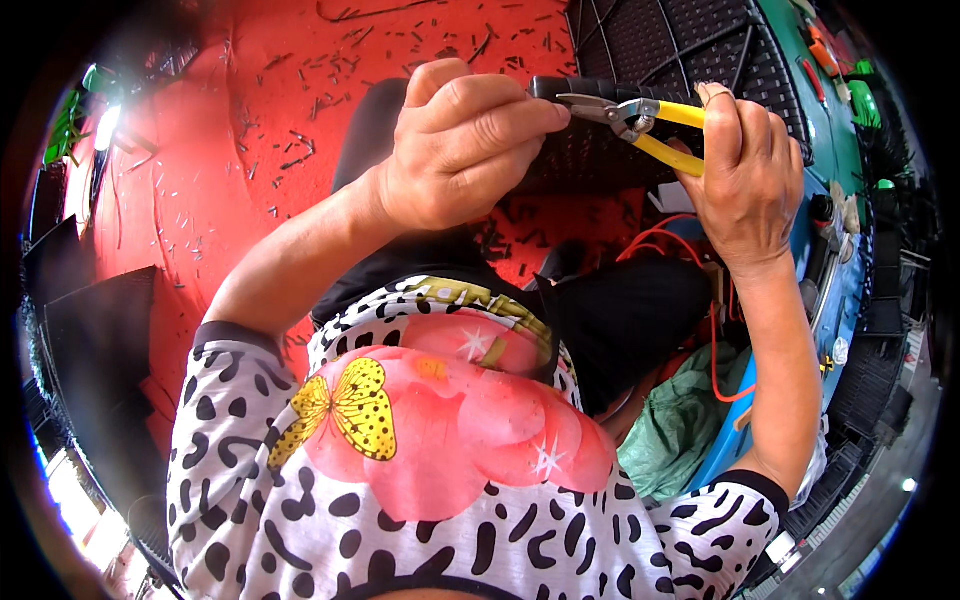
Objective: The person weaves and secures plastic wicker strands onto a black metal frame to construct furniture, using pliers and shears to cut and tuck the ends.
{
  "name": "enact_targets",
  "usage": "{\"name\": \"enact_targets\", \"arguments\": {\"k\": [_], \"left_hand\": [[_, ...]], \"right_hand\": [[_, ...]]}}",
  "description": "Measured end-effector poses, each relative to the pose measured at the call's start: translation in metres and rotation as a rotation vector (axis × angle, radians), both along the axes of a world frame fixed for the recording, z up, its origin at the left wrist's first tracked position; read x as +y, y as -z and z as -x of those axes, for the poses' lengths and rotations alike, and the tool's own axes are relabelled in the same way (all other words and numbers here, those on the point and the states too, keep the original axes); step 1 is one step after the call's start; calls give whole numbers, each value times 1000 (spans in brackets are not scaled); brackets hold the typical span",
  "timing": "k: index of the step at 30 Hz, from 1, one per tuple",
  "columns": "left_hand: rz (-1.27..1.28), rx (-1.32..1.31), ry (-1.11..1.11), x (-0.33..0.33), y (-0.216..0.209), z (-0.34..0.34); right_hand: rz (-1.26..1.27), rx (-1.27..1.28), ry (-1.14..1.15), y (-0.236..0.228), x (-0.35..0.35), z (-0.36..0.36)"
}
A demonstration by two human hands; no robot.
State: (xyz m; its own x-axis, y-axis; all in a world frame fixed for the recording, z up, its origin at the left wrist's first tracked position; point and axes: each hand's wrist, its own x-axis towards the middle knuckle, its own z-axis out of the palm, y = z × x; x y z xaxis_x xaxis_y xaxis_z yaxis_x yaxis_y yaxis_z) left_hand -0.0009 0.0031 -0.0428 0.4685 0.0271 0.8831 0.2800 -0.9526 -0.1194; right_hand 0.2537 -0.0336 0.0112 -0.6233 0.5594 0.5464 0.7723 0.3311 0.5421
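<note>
My right hand (pixel 745 180) is wrapped round the yellow handles of a pair of pruning shears (pixel 632 118). The handles are spread, and the metal blades point left, against or just in front of the dark wrapped edge bar (pixel 568 88) of a black woven panel (pixel 690 35). My left hand (pixel 465 145) is closed in a pinch at the left end of that bar, its fingertips next to the blade tips. Whatever it pinches is hidden behind the fingers. The panel rises from the bar toward the top right, with a lattice of black bars across the weave.
Short black scraps litter the red floor (pixel 270 130). On the right runs a blue-green bench (pixel 835 120) with tools on it. A red hose (pixel 713 340) hangs by my right leg, above a green bag (pixel 675 430). Dark panels (pixel 100 340) stand at the left.
</note>
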Motion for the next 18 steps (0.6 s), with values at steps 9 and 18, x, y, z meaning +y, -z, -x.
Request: {"name": "enact_targets", "arguments": {"k": [9, 18], "left_hand": [[-36, -11, 6, 3, 9, 1], [-12, 13, 66, 8, 7, 2]], "right_hand": [[0, -26, 27, 1, 1, 4], [59, -11, -18, -5, 4, 2]]}}
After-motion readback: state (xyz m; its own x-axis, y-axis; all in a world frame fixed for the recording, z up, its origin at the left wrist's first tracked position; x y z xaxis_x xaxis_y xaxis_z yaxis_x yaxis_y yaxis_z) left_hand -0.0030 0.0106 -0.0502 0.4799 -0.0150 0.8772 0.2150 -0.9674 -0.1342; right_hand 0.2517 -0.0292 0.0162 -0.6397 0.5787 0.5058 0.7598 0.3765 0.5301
